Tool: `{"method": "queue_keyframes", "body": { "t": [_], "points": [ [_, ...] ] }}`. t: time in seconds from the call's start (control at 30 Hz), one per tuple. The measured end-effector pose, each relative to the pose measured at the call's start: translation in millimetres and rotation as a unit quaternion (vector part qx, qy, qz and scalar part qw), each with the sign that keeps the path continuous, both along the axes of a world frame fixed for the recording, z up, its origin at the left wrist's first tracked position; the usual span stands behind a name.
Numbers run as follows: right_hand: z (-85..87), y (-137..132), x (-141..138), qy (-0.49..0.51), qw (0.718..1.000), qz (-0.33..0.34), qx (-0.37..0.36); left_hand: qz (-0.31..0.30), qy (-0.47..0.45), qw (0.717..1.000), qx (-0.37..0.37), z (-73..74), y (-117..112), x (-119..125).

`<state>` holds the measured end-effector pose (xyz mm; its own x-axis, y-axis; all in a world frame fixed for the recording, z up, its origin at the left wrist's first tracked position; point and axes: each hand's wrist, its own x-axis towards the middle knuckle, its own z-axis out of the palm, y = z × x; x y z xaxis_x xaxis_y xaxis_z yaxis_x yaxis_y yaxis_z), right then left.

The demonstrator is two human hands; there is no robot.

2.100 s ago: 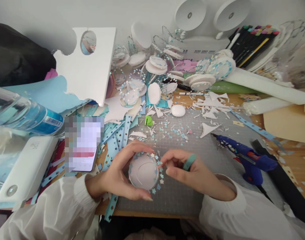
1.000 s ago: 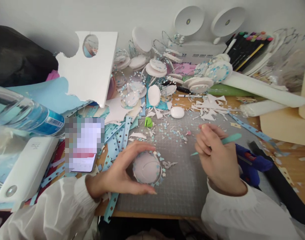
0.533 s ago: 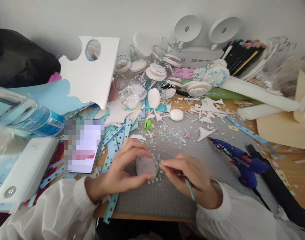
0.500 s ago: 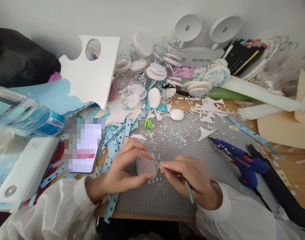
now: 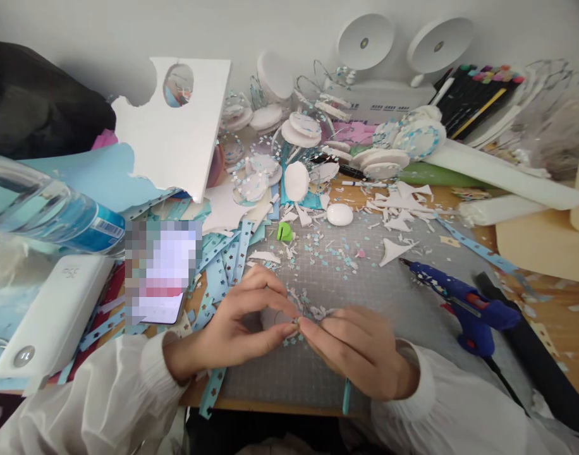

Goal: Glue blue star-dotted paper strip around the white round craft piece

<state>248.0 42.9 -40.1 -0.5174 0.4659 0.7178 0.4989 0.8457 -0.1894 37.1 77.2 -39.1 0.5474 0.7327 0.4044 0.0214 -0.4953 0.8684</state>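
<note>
My left hand curls around a small white foam disc edged with tiny blue and white stars, thumb and fingers pinching its rim on the grey cutting mat. My right hand meets it from the right, fingertips pinched at the disc's right rim. A teal tool sticks out below my right palm, held in that hand. The disc is mostly hidden between the two hands.
A blue glue gun lies right of my hands. Left are a phone, a white power bank and a water bottle. Blue punched strips, white foam scraps, finished discs and markers crowd the back.
My right hand reached out to the right over the mat, then came back to the disc's rim. The disc has tilted flatter and sunk between my hands; the tool now points downward.
</note>
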Motion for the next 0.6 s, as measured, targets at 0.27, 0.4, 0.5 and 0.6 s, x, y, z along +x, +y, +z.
{"method": "queue_keyframes", "body": {
  "t": [0.27,0.4,0.5,0.6],
  "points": [
    [12.6,2.0,2.2,-0.04,0.999,0.011,0.009,-0.002,-0.018,0.999,-0.039,-1.2,1.7,1.5],
    [10.0,1.1,0.9,-0.036,0.999,-0.001,0.007,0.006,-0.015,0.999,-0.042,-1.0,2.1,2.4],
    [5.4,0.8,0.8,-0.013,1.0,-0.017,-0.009,0.01,-0.011,0.999,-0.046,-0.8,1.7,2.2],
    [3.8,1.1,3.8,0.007,0.999,-0.033,-0.03,0.01,-0.002,0.999,-0.046,-0.4,0.9,0.6]
  ]
}}
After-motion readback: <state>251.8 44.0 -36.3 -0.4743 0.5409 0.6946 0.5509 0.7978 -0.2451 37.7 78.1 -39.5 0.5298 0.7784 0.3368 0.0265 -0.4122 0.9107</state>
